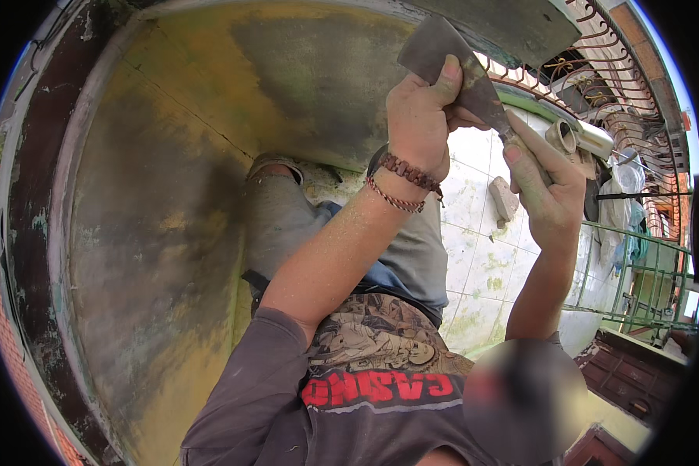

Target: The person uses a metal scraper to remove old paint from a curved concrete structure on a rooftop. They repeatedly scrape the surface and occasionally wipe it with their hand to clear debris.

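A broad steel putty knife (451, 61) is held up in front of me, its blade pointing to the upper left. My left hand (419, 113), with two bracelets at the wrist, grips the blade, thumb lying on its flat face. The neck and handle end are in my right hand (550, 175), whose fingers hide most of the handle. Dark patches and marks show on the metal. Fine dust or flecks cling to my left forearm.
A wall (151, 233) with yellow and dark grey patches fills the left side. A stone-like chunk (503, 201) lies on stained white floor tiles (472, 250). To the right are a green metal frame (635, 274), plastic bags (617, 192), a pale round container (561, 137) and ornate iron railings (623, 70).
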{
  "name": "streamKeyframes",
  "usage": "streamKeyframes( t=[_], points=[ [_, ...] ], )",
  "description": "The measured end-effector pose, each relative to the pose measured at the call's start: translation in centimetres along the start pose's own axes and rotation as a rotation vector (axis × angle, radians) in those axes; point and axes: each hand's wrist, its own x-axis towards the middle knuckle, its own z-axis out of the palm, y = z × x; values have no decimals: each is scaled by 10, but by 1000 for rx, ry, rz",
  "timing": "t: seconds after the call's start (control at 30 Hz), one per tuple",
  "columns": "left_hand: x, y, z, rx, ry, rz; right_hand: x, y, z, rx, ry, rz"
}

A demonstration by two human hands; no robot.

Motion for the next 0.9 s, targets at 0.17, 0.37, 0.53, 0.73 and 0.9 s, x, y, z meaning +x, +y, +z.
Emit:
streamKeyframes(
  t=[0.17,0.37,0.53,0.73,0.9],
  points=[
    [0,17,-10,-10,-1,36,4,-19,17,-42,-27,15],
    [3,18,-17,-39,40,11,11,-22,24,-31,-40,36],
    [8,44,-34,-75,23,97,19,-32,47,-3,-66,-38],
    [7,49,-37,-130,68,103,25,-39,59,-33,-85,-106],
    [11,70,-48,-60,111,239,36,-46,84,45,-111,-124]
  ],
)
